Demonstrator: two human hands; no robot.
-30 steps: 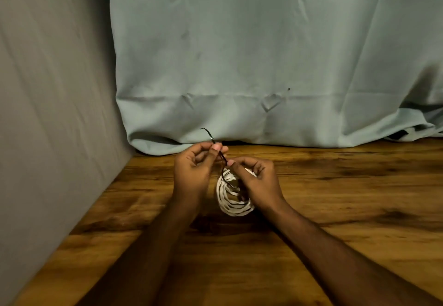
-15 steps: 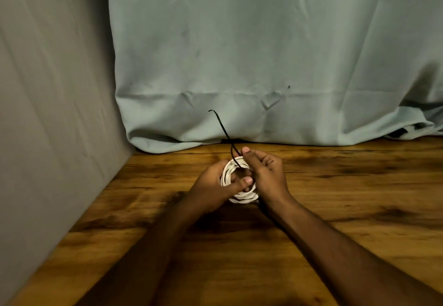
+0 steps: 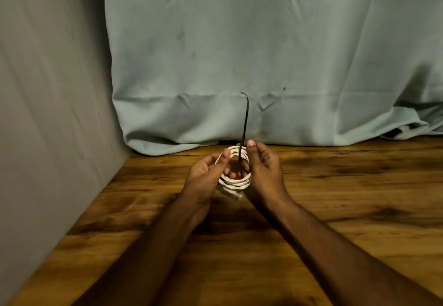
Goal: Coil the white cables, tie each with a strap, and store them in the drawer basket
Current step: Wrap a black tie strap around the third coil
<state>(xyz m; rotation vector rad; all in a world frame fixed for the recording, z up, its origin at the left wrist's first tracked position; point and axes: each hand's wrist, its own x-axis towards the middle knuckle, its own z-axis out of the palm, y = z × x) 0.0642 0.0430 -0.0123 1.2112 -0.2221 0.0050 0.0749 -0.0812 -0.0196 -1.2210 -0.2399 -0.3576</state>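
Both hands grip the coiled white cable: left hand curled round its side, right hand pinching the upright black strap against it.

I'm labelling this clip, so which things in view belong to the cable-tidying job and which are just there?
Part of the job:
- coiled white cable, held between both hands
- black strap, sticking up from the coil
- left hand, gripping the coil
- right hand, pinching the strap at the coil

Just there:
- wooden table
- pale green cloth
- grey wall
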